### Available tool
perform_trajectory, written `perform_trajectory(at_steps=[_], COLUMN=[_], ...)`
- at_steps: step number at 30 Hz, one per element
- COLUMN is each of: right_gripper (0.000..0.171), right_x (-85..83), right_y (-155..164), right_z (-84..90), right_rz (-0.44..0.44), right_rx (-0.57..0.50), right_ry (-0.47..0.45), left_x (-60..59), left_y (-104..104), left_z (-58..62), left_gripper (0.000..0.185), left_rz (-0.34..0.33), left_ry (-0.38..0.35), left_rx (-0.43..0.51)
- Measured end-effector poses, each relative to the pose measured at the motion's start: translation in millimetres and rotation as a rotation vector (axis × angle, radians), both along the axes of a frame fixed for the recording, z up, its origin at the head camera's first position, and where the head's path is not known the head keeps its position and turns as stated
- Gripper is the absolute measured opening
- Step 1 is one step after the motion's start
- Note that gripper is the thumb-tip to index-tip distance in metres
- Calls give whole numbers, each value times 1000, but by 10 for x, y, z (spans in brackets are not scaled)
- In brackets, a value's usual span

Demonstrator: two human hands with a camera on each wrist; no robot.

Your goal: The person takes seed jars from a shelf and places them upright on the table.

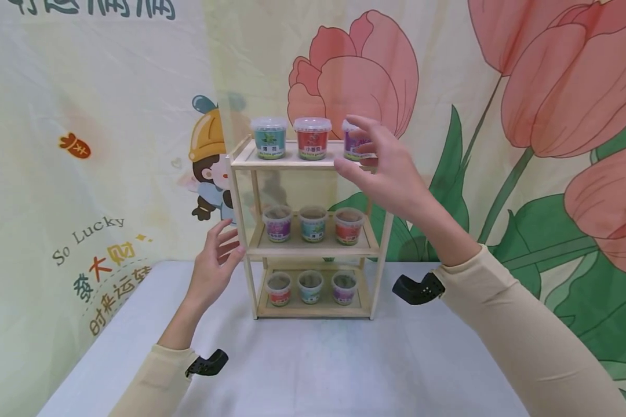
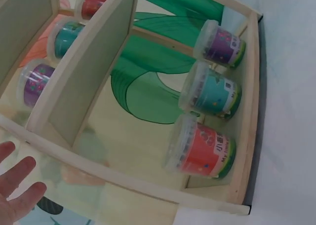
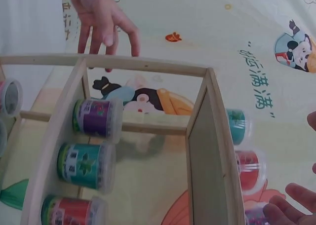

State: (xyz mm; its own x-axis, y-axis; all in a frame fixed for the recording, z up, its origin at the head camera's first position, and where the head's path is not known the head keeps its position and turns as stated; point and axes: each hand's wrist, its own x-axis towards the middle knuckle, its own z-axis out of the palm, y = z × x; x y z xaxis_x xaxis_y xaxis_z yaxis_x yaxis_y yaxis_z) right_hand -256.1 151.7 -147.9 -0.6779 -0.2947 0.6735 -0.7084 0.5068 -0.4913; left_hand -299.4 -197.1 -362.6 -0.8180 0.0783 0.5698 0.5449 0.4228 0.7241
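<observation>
Before a tulip-printed backdrop [image 1: 553, 87], the right hand [image 1: 383, 168] fingers curl at the purple cup [image 1: 356, 145], grip uncertain; a nudge could tip it off the shelf [image 1: 292, 164], left hand [image 1: 216, 266] released.

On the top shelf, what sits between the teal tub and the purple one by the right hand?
A red tub stands between the teal tub and the purple tub, which the right hand partly hides. The head view shows it.
</observation>
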Motion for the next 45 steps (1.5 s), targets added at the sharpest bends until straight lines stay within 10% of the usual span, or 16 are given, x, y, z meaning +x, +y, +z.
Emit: perform_trajectory(at_steps=[14,45], right_gripper=[65,75], right_x=[-126,-471], right_y=[-473,-1035], right_z=[153,278], right_rz=[85,-57], right_rx=[-49,104], right_ry=[-230,-361], left_x=[-26,-92], left_y=[120,223], left_z=[-146,-311], left_gripper=[65,56], left_rz=[29,49], left_ry=[-30,-63], left_rx=[107,197])
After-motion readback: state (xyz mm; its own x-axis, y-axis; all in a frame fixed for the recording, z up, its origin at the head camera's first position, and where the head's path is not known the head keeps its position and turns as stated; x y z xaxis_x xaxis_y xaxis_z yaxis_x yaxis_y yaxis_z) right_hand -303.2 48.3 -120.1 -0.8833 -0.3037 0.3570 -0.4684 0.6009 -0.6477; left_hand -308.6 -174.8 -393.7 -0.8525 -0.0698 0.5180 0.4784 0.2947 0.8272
